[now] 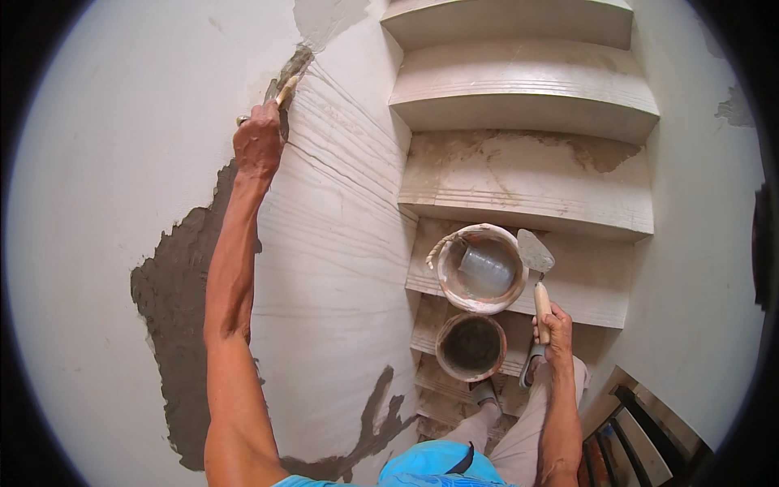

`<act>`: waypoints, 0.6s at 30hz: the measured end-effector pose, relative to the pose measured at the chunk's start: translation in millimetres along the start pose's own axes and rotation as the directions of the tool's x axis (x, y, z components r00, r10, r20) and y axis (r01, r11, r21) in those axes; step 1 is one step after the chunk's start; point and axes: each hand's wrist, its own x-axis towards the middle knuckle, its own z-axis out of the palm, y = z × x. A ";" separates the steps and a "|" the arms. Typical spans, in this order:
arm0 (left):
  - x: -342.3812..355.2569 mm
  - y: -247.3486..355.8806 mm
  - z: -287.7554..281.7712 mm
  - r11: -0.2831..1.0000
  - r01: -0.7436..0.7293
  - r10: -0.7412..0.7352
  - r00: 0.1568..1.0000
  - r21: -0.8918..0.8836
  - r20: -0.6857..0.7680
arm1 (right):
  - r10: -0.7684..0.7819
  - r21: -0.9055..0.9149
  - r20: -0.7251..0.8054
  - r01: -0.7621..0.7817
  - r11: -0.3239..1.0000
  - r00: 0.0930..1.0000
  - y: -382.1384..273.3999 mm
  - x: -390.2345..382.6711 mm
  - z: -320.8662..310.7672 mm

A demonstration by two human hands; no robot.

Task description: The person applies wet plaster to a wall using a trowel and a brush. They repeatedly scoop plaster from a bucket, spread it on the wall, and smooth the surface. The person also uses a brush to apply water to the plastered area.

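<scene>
My left hand (258, 142) reaches far up the white wall, closed around the pale handle of a brush (287, 91). The brush lies against a dark, wet streak on the wall; its bristle end is hard to make out. Low on the right, my right hand (555, 333) grips the wooden handle of a pointing trowel (537, 253), its blade pointing up the stairs. Left of the blade stands a bucket (442, 280) with a rope handle, cloudy water and a clear plastic container (487, 266) in it. Just below sits a smaller bucket (442, 357) with grey residue inside.
Fresh grey mortar (182, 268) covers a ragged patch of wall beside my left arm. Drip lines run toward the stairs (527, 183), which are stained. My feet stand by the buckets. A dark railing (641, 422) is at lower right.
</scene>
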 end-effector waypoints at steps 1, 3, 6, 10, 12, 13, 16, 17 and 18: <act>-6.1 -6.7 -8.6 1.000 -0.017 0.017 1.000 0.012 -0.007 | 0.005 0.011 0.011 -0.005 1.000 1.000 0.3 -0.1 3.1; -12.0 1.4 4.2 0.999 -0.048 0.046 0.996 -0.022 -0.070 | -0.007 0.024 -0.029 0.008 1.000 1.000 0.5 1.4 -0.2; -22.4 30.5 27.5 0.994 -0.044 0.030 0.990 -0.101 -0.141 | -0.041 -0.013 -0.062 0.041 0.999 0.997 1.2 5.6 -14.5; -29.5 37.9 -58.3 0.958 0.285 -0.279 0.936 0.003 0.214 | 0.000 -0.032 0.045 0.001 0.999 0.999 1.8 10.8 2.3; -42.4 60.9 -67.0 0.962 0.271 -0.254 0.931 -0.028 0.263 | -0.005 -0.042 0.040 0.007 0.999 0.999 -0.5 10.2 4.2; -46.6 73.8 -66.5 0.964 0.261 -0.236 0.930 -0.054 0.283 | -0.010 -0.042 0.024 0.011 0.999 1.000 -1.0 11.1 3.9; -68.1 108.9 -76.7 0.900 0.332 -0.272 0.934 -0.282 0.232 | -0.014 -0.050 0.012 0.014 0.999 1.000 2.8 12.8 0.2; -81.4 109.4 -91.7 0.882 0.368 -0.292 0.917 -0.293 0.272 | -0.002 -0.051 0.052 0.004 0.999 0.999 4.7 12.3 5.8; -93.8 126.9 -76.1 0.814 0.410 -0.316 0.907 -0.412 0.279 | -0.024 -0.057 0.029 0.025 0.998 0.999 3.8 13.1 3.0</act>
